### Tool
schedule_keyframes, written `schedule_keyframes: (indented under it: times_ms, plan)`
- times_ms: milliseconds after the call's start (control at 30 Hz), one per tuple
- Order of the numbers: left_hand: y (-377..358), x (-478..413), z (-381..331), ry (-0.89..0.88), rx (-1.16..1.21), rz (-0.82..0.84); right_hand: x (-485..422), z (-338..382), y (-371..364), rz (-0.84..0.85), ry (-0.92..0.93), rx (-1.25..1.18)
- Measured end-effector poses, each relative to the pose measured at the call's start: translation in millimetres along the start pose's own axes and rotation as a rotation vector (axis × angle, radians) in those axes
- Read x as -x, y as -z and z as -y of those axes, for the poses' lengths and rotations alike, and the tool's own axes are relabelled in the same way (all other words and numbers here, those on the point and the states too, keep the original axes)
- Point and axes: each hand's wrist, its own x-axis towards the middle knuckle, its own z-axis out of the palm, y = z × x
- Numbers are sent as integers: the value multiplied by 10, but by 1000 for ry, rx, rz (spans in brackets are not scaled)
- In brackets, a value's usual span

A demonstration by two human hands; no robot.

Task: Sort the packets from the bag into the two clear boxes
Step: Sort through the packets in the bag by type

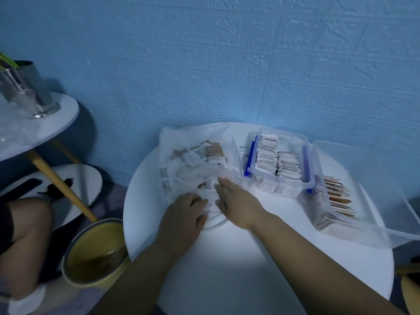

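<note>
A translucent white plastic bag (181, 142) full of small white and brown packets (193, 160) lies at the back left of the round white table (238, 258). My left hand (181, 219) grips the bag's near edge with curled fingers. My right hand (236, 201) reaches into the bag's mouth, its fingertips hidden in the plastic. A clear box with blue clips (302, 142) holds rows of upright white packets in the middle back. To its right a larger clear box (368, 176) holds brown-edged packets standing in a row.
A yellow bin (95, 251) stands on the floor left of the table. A second round table (34, 130) with metal cups is at the far left. A person's knee (27, 221) shows at the left. A blue textured wall is behind.
</note>
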Motion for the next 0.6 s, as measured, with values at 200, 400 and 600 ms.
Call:
schedule_keyframes:
  times_ms: [200,400,600]
  plan:
    - [63,-20,-26,244,168,-120,211,-76,85,-66,86,-144]
    - [31,-73,-153,358,262,-276,16,-55,13,-70,0,-104]
    - [33,-76,-153,398,292,-337,92,67,-41,-8,103,-65]
